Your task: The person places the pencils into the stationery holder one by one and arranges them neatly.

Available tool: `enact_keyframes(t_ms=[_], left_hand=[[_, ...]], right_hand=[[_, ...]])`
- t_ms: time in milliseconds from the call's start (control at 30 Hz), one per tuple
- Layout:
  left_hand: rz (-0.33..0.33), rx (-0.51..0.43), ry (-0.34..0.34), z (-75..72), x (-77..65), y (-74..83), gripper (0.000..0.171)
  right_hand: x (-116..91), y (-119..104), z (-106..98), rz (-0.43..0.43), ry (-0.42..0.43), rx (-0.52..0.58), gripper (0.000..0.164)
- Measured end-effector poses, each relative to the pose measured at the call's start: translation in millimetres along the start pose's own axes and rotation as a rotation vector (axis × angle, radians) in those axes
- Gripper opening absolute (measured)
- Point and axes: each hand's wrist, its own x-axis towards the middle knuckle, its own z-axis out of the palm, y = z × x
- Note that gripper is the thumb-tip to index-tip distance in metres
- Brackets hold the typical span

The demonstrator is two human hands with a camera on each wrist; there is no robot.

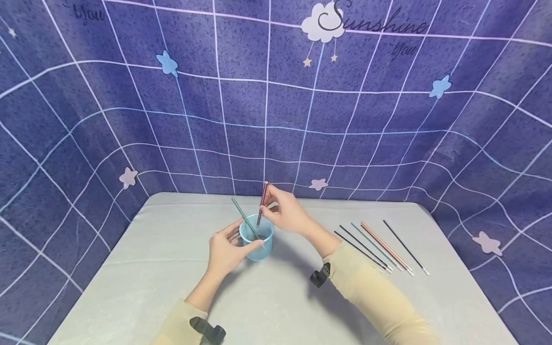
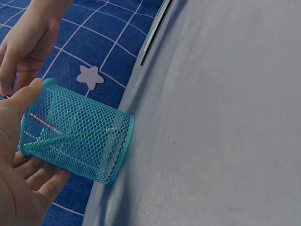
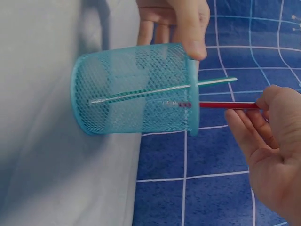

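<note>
A light blue mesh pen cup (image 1: 258, 253) stands upright on the table, held near its rim between the thumb and fingers of my left hand (image 1: 224, 254). One green pencil (image 1: 240, 211) leans inside, its upper end sticking out over the rim. Above the cup, my right hand (image 1: 286, 211) pinches a dark red pencil (image 3: 221, 105) between thumb and fingers. That pencil's lower end is inside the cup's mouth, well above the bottom, as the right wrist view shows through the mesh.
Several more pencils, among them an orange pencil (image 1: 379, 239), a green pencil (image 1: 370, 239) and a separate dark pencil (image 1: 405, 246), lie to the right on the white-covered table (image 1: 151, 287). A blue patterned curtain (image 1: 241, 120) hangs around the table's back and sides.
</note>
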Motion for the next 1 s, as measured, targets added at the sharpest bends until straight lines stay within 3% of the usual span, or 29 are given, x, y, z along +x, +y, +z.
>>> enact_keyframes(t_ms=[333,633,1000], left_hand=[[0.01,-0.024,0.006,0.3,0.0,-0.6,0.084],[0.027,-0.005,-0.001,-1.2,-0.1,-3.5,0.084],[0.022,-0.012,-0.024,-0.9,0.5,-3.8,0.084]], right_hand=[[1,2,12,-0.068,-0.075,-0.189,0.013],[4,0,25,-0.119,-0.07,-0.3,0.016],[8,-5,36,-0.02,-0.059,-0.396,0.007]])
